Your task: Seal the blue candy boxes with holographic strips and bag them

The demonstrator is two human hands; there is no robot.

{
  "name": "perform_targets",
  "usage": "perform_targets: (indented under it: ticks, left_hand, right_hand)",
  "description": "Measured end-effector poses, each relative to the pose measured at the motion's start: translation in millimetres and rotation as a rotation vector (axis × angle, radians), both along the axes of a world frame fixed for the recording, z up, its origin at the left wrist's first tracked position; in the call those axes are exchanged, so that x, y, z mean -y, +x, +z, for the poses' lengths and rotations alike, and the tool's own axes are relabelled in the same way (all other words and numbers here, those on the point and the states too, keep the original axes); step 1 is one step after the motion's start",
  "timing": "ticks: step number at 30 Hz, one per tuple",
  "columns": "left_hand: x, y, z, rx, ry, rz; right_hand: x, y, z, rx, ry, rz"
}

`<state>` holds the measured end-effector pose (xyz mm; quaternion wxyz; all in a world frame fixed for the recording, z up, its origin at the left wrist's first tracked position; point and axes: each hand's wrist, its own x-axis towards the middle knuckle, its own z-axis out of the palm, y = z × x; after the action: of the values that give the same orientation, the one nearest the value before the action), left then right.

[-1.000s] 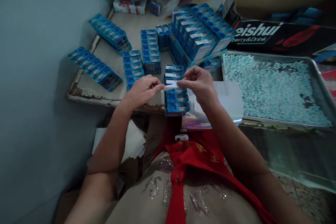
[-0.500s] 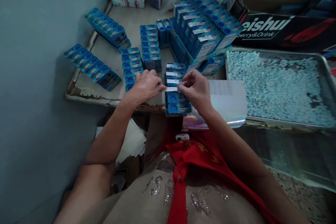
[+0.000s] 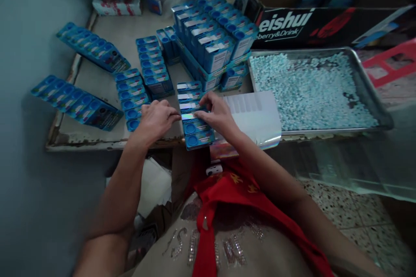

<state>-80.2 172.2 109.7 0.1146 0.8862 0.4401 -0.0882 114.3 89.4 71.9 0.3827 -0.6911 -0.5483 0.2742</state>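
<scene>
In front of me stands a row of small blue candy boxes (image 3: 199, 139). Shiny clear stickers lie across the tops of the farther ones. Over one box near the middle, a shiny sticker strip (image 3: 187, 116) lies flat. My left hand (image 3: 158, 119) is closed, its thumb and fingertip pinched at the strip's left end. My right hand (image 3: 218, 113) has its thumb and finger closed at the strip's right end, covering part of the box. Beside that wrist lies a translucent sticker sheet (image 3: 260, 114), partly under my right forearm.
A tall stack of blue boxes (image 3: 208, 34) in a display tray stands behind. More box rows (image 3: 130, 97) are at left, two tilted (image 3: 78, 101). A metal tray (image 3: 325, 130) of pale blue candies is at right, before a black carton (image 3: 292, 26).
My view has turned right, so the table appears shifted left. The sticker strip, stretched between my fingers before, now lies flat on the box top. Both hands stay at its ends.
</scene>
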Motion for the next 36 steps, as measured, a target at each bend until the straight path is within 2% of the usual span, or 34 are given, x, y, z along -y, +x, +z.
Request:
perform_targets:
  ticks: [4, 7, 9, 11, 13, 15, 17, 19, 21, 23, 25, 27, 30, 32, 36]
  left_hand:
    - [3.7, 6.0, 1.5, -0.1, 0.057, 0.018]
    - [12.6, 7.9, 14.2, -0.056, 0.118, 0.088]
    - [22.6, 13.3, 33.0, 0.044, 0.204, 0.162]
    - [34.7, 29.5, 56.5, 0.131, 0.279, 0.183]
    - [45.7, 61.0, 76.5, 0.162, 0.264, 0.075]
    - [51.7, 107.0, 84.1, 0.147, 0.177, -0.119]
    - [50.7, 160.3, 74.8, 0.135, 0.103, -0.281]
    - [43.5, 210.6, 51.5, 0.143, 0.036, -0.355]
    - [33.6, 249.3, 22.9, 0.157, -0.047, -0.333]
    - [24.0, 273.3, -1.5, 0.149, -0.095, -0.289]
    - [16.2, 285.0, -16.0, 0.162, -0.114, -0.264]
    - [9.9, 289.4, -20.4, 0.226, -0.146, -0.241]
    - [3.1, 292.2, -17.2, 0.323, -0.202, -0.197]
    - [0.9, 294.3, -14.5, 0.332, -0.213, -0.18]
    - [-0.8, 297.3, -14.3, 0.342, -0.221, -0.145]
  right_hand:
    - [4.1, 3.4, -6.4, -0.058, 0.076, 0.027]
    - [16.9, 35.4, -3.0, 0.001, 0.116, 0.067]
    - [28.0, 79.0, -1.6, 0.136, 0.141, 0.008]
    - [37.0, 134.1, -4.5, 0.325, 0.149, -0.135]
    - [39.8, 188.2, -12.3, 0.484, 0.106, -0.211]
    - [35.1, 229.8, -22.6, 0.541, 0.012, -0.143]
    - [26.3, 253.8, -31.8, 0.475, -0.099, -0.051]
    - [18.8, 263.4, -37.3, 0.357, -0.145, -0.025]
    - [16.7, 265.5, -38.8, 0.242, -0.096, -0.053]
    - [21.0, 265.7, -37.3, 0.143, -0.013, -0.064]
    - [29.4, 265.2, -33.5, 0.099, 0.041, -0.059]
    - [38.4, 262.5, -27.7, 0.193, 0.082, -0.084]
    - [47.4, 252.1, -17.8, 0.502, 0.135, -0.153]
    - [50.2, 242.1, -13.5, 0.665, 0.129, -0.151]
    - [57.1, 221.3, -16.7, 0.79, 0.073, -0.096]
